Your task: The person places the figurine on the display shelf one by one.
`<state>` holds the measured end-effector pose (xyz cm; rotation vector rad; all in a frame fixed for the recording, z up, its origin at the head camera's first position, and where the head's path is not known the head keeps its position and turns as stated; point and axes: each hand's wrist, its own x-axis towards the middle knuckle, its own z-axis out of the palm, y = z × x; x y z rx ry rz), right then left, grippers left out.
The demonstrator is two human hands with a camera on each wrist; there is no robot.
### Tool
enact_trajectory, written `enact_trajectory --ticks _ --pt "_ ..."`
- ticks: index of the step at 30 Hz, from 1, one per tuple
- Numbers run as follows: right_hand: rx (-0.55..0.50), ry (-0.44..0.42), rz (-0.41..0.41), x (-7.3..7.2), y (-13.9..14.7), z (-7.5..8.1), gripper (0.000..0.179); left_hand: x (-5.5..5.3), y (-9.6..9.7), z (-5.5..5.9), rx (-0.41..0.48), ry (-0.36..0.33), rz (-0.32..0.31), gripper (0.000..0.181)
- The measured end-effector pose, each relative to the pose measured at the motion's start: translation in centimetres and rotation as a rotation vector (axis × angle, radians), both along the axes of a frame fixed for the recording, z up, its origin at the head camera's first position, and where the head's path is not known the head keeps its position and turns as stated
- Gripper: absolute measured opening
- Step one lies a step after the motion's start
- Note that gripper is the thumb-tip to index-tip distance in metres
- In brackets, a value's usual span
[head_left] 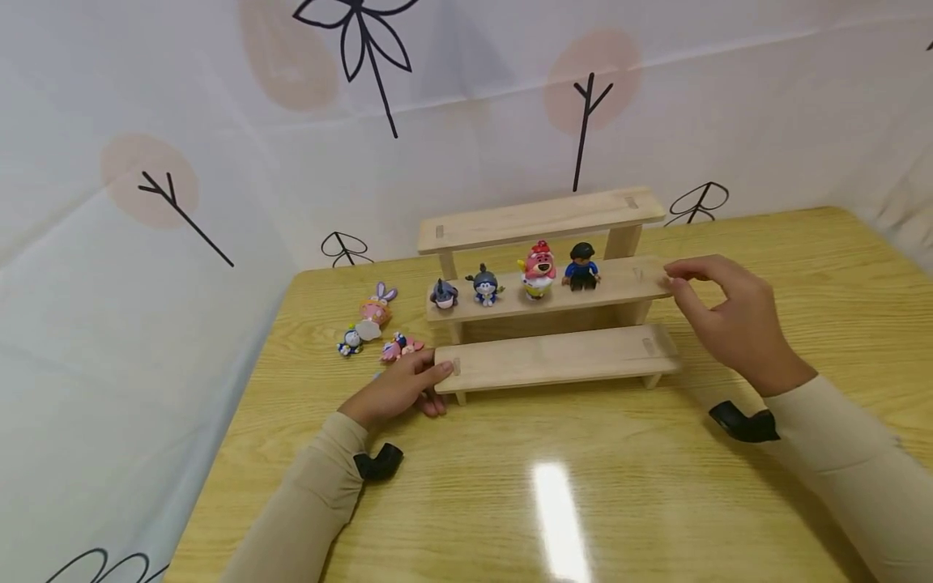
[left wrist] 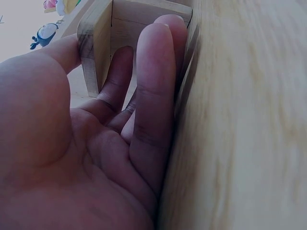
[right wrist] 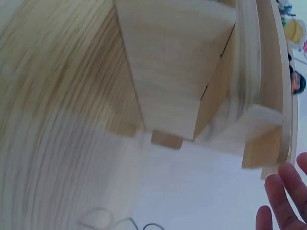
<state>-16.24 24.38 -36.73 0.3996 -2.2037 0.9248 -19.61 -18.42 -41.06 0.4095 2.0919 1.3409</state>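
Observation:
A stepped wooden display stand [head_left: 550, 359] has three shelves. My left hand [head_left: 397, 385] grips the left end of the bottom shelf, its thumb on top. In the left wrist view, fingers [left wrist: 154, 86] extend below the board, close along the table. At the right end of the middle shelf is my right hand [head_left: 736, 320], its fingertips right at the corner. The right wrist view shows fairly straight fingers [right wrist: 280, 199] by that end. On the middle shelf stand a shark figure [head_left: 443, 295], a blue-and-white figure [head_left: 485, 287], a pink bear figure [head_left: 538, 270] and a dark-haired toy figure [head_left: 581, 267].
Several small figures lie left of the stand, among them a pink rabbit-eared one [head_left: 375, 310], a blue one [head_left: 351, 343] and a pink one [head_left: 401, 346]. The wooden table [head_left: 466, 502] meets a white patterned cloth [head_left: 466, 105] behind and at the left.

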Motion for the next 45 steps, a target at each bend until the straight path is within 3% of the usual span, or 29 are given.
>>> enact_trajectory --ticks 5,15,27,45 --pt "0.01 -0.032 -0.017 0.1 0.6 -0.1 0.02 0.0 -0.1 0.0 0.006 0.0 0.0 0.047" --pt "0.057 -0.204 -0.035 -0.2 1.9 -0.6 0.018 -0.1 0.0 -0.1 0.02 0.004 -0.004 0.046" --pt "0.137 -0.497 -0.02 -0.5 2.6 -1.0 0.032 -0.1 -0.1 -0.2 0.025 0.001 -0.004 0.044" --pt "0.194 -0.639 0.065 -0.9 2.4 -1.7 0.031 -0.1 0.1 -0.2 0.032 -0.001 -0.001 0.045"
